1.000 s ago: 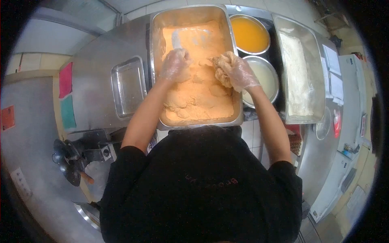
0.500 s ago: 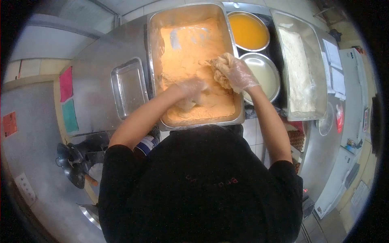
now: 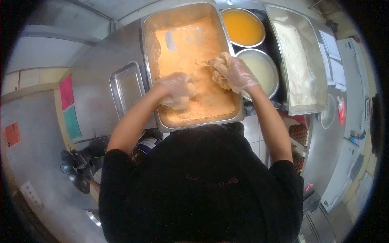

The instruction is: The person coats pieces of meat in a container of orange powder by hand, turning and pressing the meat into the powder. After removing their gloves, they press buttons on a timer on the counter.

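A deep steel pan (image 3: pixel 146 52) holds a layer of orange breading powder (image 3: pixel 184 50), with bare metal showing through near its far end. My right hand (image 3: pixel 240 75), in a clear plastic glove, grips a clump of tan coated food pieces (image 3: pixel 220 72) over the pan's right side. What food lies under the coating I cannot tell. My left hand (image 3: pixel 175 90), gloved too and smeared by motion, is low over the powder at the pan's left side. Its fingers are blurred and partly hidden.
To the right stand a bowl of orange liquid (image 3: pixel 243 27) and a bowl of pale liquid (image 3: pixel 261 71). Beyond them is a long steel pan with white flour (image 3: pixel 293 60). A shallow steel tray (image 3: pixel 114 87) sits on the left counter. Black cookware (image 3: pixel 77 172) is at lower left.
My left hand has shifted left and slightly up across the powder. My right hand keeps its grip on the coated clump, almost in place. The whole view has tilted a little.
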`<state>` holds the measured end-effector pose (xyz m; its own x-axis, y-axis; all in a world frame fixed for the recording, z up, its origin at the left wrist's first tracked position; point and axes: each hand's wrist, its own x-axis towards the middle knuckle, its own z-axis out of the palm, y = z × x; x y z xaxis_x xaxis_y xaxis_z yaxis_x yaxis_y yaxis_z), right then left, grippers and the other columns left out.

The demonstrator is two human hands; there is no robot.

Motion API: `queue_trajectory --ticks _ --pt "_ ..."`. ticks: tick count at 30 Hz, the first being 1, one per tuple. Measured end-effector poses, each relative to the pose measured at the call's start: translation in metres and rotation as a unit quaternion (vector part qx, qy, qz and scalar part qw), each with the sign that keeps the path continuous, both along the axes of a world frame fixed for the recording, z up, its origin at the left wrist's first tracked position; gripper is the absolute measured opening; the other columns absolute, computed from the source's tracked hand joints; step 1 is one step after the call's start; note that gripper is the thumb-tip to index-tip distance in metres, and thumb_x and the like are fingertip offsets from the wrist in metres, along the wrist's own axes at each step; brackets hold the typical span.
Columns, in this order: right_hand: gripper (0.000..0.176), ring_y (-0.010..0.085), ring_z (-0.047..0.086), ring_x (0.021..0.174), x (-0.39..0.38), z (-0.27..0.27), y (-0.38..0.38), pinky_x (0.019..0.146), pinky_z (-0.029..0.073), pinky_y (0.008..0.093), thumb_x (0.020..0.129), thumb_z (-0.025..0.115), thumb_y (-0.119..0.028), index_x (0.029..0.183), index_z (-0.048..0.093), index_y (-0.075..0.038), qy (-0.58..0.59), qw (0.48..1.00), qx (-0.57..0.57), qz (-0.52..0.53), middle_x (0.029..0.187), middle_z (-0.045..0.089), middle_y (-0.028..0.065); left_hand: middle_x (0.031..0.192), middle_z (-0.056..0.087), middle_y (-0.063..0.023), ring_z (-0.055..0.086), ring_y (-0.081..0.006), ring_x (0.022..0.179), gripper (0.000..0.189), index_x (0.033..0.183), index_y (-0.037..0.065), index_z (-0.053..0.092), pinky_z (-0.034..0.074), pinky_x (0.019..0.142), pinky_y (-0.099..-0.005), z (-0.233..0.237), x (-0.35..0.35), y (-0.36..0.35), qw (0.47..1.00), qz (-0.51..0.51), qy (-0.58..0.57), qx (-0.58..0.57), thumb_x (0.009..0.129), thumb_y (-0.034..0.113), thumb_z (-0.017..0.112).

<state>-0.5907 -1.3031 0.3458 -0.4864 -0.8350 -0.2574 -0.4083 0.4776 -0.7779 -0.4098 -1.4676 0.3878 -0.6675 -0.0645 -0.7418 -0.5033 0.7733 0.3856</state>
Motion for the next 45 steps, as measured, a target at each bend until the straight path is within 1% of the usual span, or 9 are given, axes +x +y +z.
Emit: queue_trajectory --ticks 3,5,12,20,23,36,39,41,45 --pt "0.028 0.0163 0.067 0.081 0.005 0.015 -0.002 0.076 0.055 0.0331 0.105 0.066 -0.027 0.116 0.066 -0.002 -0.082 0.996 0.023 -0.016 0.091 0.073 0.009 0.128 0.072 -0.0229 0.069 -0.0327 0.121 0.057 0.142 0.005 0.064 0.054 0.102 -0.0426 -0.003 0.016 -0.036 0.993 0.121 0.01 0.009 0.094 0.035 0.072" --pt "0.037 0.0366 0.073 0.087 0.002 -0.009 -0.002 0.079 0.057 0.047 0.104 0.062 -0.04 0.113 0.065 -0.004 0.071 0.997 -0.022 0.022 0.097 0.075 0.0215 0.142 0.066 -0.02 0.065 -0.0302 0.129 0.07 0.15 0.007 0.057 0.051 0.108 -0.04 -0.016 0.025 -0.051 0.99 0.121 0.035 -0.064 0.092 0.039 0.076" --pt "0.031 0.0203 0.069 0.073 0.007 -0.02 -0.015 0.069 0.054 0.0363 0.104 0.065 -0.035 0.106 0.065 -0.004 -0.005 0.998 -0.036 0.05 0.083 0.071 0.0115 0.138 0.068 -0.0217 0.068 -0.0345 0.123 0.073 0.134 0.004 0.069 0.051 0.106 -0.042 -0.056 0.0 -0.049 0.964 0.241 0.081 -0.079 0.082 0.052 0.082" --pt "0.033 0.0294 0.069 0.082 0.022 0.007 -0.013 0.077 0.054 0.0421 0.105 0.063 -0.035 0.102 0.065 -0.003 -0.099 0.994 0.036 0.023 0.089 0.073 0.0175 0.113 0.075 -0.0251 0.072 -0.0386 0.103 0.06 0.116 0.002 0.074 0.055 0.093 -0.0466 -0.133 -0.032 -0.082 0.996 0.003 -0.004 -0.084 0.086 0.054 0.077" --pt "0.029 0.0266 0.068 0.075 0.018 -0.007 -0.008 0.072 0.054 0.039 0.103 0.069 -0.029 0.103 0.064 -0.001 0.069 0.996 0.009 0.057 0.085 0.072 0.016 0.118 0.074 -0.0222 0.071 -0.0381 0.109 0.056 0.114 -0.002 0.072 0.056 0.091 -0.0455 -0.022 -0.018 -0.047 0.997 0.057 0.004 -0.046 0.083 0.044 0.08" --pt "0.038 0.0437 0.07 0.096 0.032 0.07 -0.023 0.086 0.053 0.0521 0.106 0.057 -0.04 0.112 0.067 -0.005 0.107 0.979 0.077 0.152 0.1 0.072 0.0266 0.098 0.072 -0.0279 0.07 -0.043 0.096 0.026 0.108 0.0 0.074 0.055 0.085 -0.0494 0.062 0.038 -0.014 0.944 0.247 0.207 -0.074 0.091 0.018 0.064" --pt "0.037 0.0438 0.07 0.096 0.053 0.068 -0.017 0.085 0.053 0.0528 0.106 0.055 -0.04 0.112 0.067 -0.005 0.098 0.986 0.039 0.128 0.1 0.072 0.0263 0.095 0.073 -0.0268 0.072 -0.0415 0.09 0.027 0.105 0.0 0.076 0.056 0.082 -0.047 0.032 0.052 -0.01 0.895 -0.023 0.405 -0.187 0.09 0.019 0.064" --pt "0.033 0.0441 0.069 0.094 0.047 0.041 -0.031 0.083 0.053 0.0539 0.106 0.056 -0.037 0.112 0.067 -0.006 0.111 0.992 -0.013 0.065 0.096 0.072 0.0256 0.09 0.074 -0.0257 0.073 -0.038 0.084 0.026 0.096 -0.002 0.076 0.056 0.078 -0.0448 0.039 0.036 -0.013 0.889 0.311 0.335 -0.024 0.09 0.021 0.065" --pt "0.027 0.0384 0.072 0.091 0.043 0.051 -0.03 0.08 0.055 0.0494 0.105 0.061 -0.03 0.113 0.064 -0.005 0.208 0.972 0.014 0.111 0.096 0.074 0.0222 0.084 0.073 -0.025 0.073 -0.0343 0.078 0.026 0.094 -0.001 0.077 0.055 0.075 -0.0428 0.05 0.034 -0.016 0.894 0.36 0.266 0.012 0.091 0.023 0.068"
